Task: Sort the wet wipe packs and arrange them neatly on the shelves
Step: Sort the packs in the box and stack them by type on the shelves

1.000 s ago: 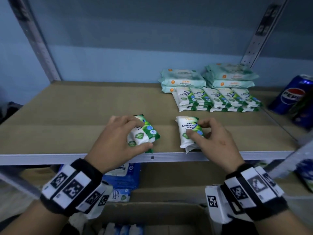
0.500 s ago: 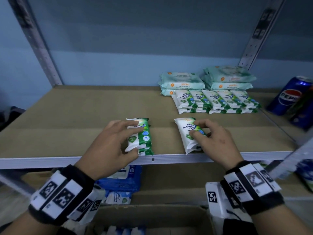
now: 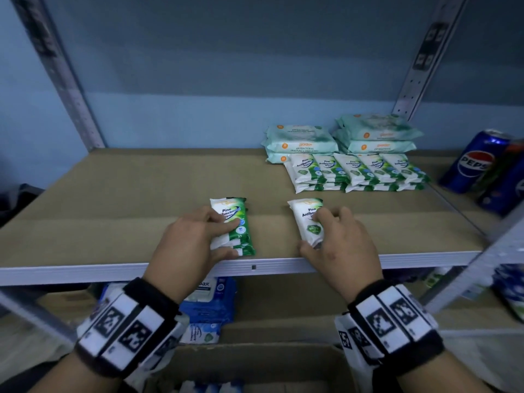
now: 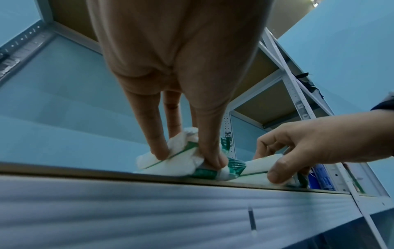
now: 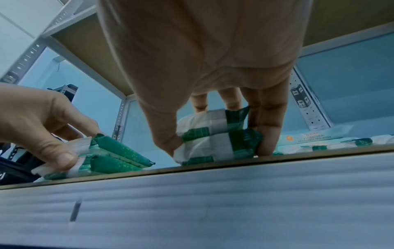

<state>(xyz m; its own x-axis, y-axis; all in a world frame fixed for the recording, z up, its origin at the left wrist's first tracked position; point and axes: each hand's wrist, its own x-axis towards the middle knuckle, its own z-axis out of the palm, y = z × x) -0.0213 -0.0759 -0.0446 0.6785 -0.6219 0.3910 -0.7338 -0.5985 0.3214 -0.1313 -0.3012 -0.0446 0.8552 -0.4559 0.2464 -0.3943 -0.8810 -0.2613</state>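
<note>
Nearest to you, below the shelf [image 3: 85,272] edge, blue packs [image 3: 209,302] and a box [image 3: 255,361] wait unsorted, I think. On the shelf front, your left hand [image 3: 187,245] grips a small stack [image 3: 236,225] and your right hand [image 3: 337,242] pinches another stack [image 3: 307,219]. At the shelf back right, a green row [image 3: 354,171] and pale packs [image 3: 340,137] lie tidy, so maybe half is done.

Dim, bluish, shadowless light throughout; edges bow with wide-angle distortion, and both wrist views are soft.
</note>
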